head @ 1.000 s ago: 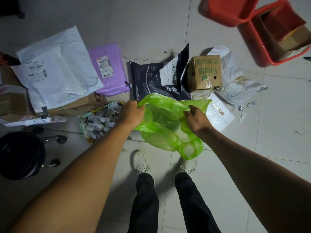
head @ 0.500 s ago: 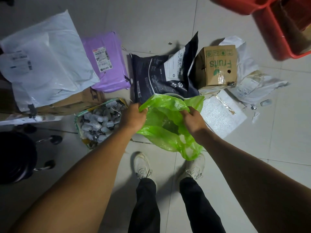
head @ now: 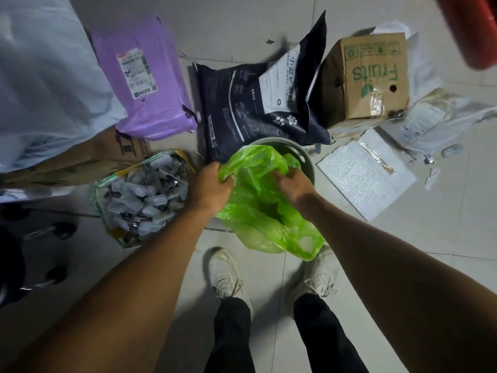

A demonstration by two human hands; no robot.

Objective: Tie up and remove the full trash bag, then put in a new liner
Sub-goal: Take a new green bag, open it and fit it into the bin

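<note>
Green liner [head: 265,211]: I hold its mouth, left hand [head: 212,185] and right hand [head: 294,184] both pinched shut on film. Bin rim [head: 302,154] at twelve o'clock, just beyond fingers; right hand nearer.

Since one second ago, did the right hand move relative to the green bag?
Yes. The right hand has gone from the green bag's edge into its opening, nearer the grey bin rim.
</note>
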